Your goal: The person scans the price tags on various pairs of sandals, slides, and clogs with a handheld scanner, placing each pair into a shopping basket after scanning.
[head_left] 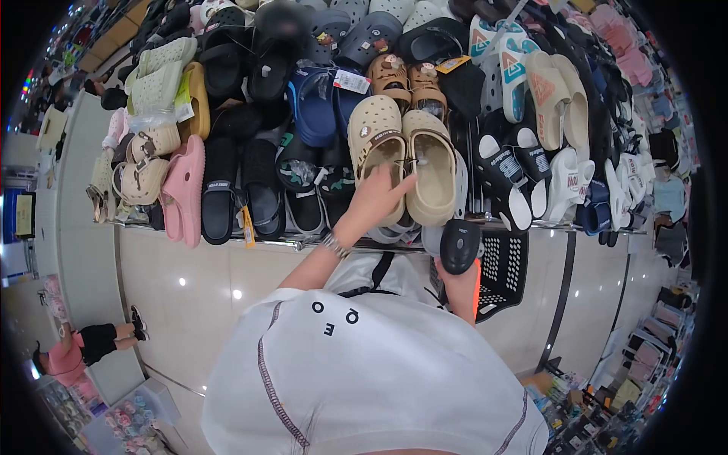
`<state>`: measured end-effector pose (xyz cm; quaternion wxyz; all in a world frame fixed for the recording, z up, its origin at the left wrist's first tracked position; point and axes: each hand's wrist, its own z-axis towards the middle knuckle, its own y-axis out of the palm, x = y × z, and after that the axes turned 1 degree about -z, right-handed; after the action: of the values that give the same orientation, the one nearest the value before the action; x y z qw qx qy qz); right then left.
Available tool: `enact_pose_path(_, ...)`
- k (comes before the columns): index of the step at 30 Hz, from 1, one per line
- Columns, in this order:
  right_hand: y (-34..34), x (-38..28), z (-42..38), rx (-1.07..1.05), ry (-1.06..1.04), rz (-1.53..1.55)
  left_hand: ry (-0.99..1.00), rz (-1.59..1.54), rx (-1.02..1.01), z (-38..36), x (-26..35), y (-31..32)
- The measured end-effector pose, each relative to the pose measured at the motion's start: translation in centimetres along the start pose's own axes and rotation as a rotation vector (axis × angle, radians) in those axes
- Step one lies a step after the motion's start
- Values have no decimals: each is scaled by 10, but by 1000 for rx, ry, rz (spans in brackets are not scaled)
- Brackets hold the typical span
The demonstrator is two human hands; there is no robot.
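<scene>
Head view showed a pair of beige, hole-punched foam clogs (426, 168) just past 12 o'clock, on a crowded shoe rack with a shiny metal front rail (296, 245). The person's left hand (377, 202) reached in from 7 o'clock, fingers at the mouth of the left-side clog; whether they pinched anything could not be told. Towards 4 o'clock from it, the right hand (458, 290) was wrapped around a black, rounded plastic handheld device (460, 249), apparently a scanner. The step in hand seemed to be checking the clogs. Next, the move probably called for steadying the pair and raising the device, clear of the black perforated plastic basket (500, 265) at its 4 o'clock.
</scene>
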<state>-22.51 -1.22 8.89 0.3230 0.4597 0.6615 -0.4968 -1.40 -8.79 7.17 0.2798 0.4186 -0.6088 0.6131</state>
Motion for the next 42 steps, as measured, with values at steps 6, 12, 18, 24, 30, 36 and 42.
enact_pose_path(6,-10,14,-2,58,-91,-38,-83,304,31,62,12,15)
enact_pose_path(12,-28,49,0,177,-96,-69,-11,4,253,69,-18,15)
enact_pose_path(18,-40,47,12,124,58,25,-262,-1388,151,32,-50,-26)
enact_pose_path(24,-37,16,16,12,-14,83,-120,-1707,168,-14,-50,-64)
enact_pose_path(30,-40,-26,4,-140,-184,179,9,-1663,307,-38,-51,-99)
enact_pose_path(36,-37,-62,10,-339,-466,91,188,-1525,504,-60,-49,-151)
enact_pose_path(42,-9,-91,23,-324,-515,9,346,-1364,692,-91,-43,-205)
